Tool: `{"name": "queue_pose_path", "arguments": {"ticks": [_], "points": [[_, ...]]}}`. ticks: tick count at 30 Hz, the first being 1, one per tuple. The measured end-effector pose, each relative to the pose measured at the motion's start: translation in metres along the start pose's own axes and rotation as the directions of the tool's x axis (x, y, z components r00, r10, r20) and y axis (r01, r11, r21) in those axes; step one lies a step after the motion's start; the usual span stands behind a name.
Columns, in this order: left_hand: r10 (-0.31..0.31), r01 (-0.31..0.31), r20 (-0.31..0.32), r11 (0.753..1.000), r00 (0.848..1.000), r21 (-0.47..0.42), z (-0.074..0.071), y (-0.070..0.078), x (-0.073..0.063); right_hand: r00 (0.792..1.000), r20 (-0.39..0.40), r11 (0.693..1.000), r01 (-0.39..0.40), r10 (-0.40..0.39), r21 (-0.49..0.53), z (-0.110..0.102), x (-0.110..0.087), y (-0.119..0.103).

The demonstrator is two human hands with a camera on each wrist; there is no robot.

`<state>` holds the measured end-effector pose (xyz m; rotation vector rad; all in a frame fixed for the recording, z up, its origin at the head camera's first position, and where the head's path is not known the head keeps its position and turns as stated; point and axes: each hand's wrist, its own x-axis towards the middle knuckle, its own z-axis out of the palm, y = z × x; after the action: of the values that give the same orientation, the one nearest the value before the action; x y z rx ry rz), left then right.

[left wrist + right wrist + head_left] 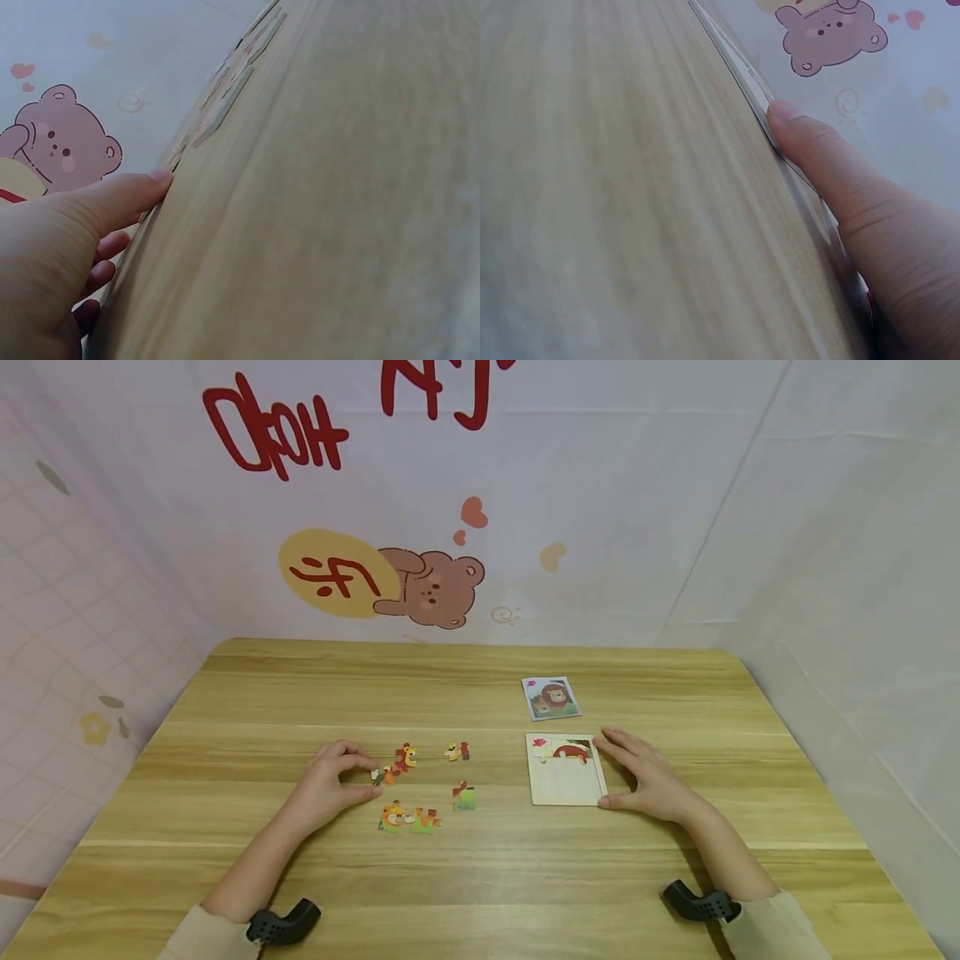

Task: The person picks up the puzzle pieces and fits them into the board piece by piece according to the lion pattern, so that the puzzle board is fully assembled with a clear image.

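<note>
At the left of the table my left hand (330, 783) has its thumb and index finger at opposite edges of a small jigsaw piece (377, 776), pinching it close to the tabletop. In the left wrist view the thumb (142, 195) meets the piece's edge; the other fingers are partly hidden. My right hand (647, 778) holds the square puzzle tray (566, 783) by its right side, thumb at the near corner and fingers at the far one. Fitted pieces (573, 750) with red, brown and green print line the tray's top. The right wrist view shows that thumb (817, 154) on the tray's edge.
Loose pieces lie between the hands: a lion-face piece (406, 757), a yellow and red one (456, 751), a green one (464, 797) and two more nearer me (394, 815). A lion picture card (551, 698) lies beyond the tray. A printed cloth (600, 485) hangs behind the table.
</note>
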<state>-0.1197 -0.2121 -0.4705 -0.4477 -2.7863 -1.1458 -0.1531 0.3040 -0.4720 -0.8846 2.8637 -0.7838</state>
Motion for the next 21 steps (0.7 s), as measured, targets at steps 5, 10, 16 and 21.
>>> {"name": "queue_pose_path", "arguments": {"ticks": [5,10,16,21], "points": [[-0.001,0.002,0.002,1.0,1.0,-0.027,0.0,0.0,-0.001,1.0,0.003,1.0,-0.004,0.004,0.003,0.0,0.0,-0.001],[0.008,-0.008,0.0,0.998,1.0,-0.062,-0.001,0.001,-0.001,1.0,0.002,1.0,-0.008,0.008,-0.001,0.001,0.0,0.0],[0.045,-0.047,-0.023,0.997,0.999,-0.069,-0.003,0.008,0.0,1.0,0.003,1.0,-0.011,0.011,0.004,0.001,0.0,0.0],[0.088,-0.091,-0.046,0.993,0.995,-0.07,-0.003,0.019,0.002,1.0,0.005,1.0,-0.011,0.011,0.006,0.0,0.0,0.0]]}}
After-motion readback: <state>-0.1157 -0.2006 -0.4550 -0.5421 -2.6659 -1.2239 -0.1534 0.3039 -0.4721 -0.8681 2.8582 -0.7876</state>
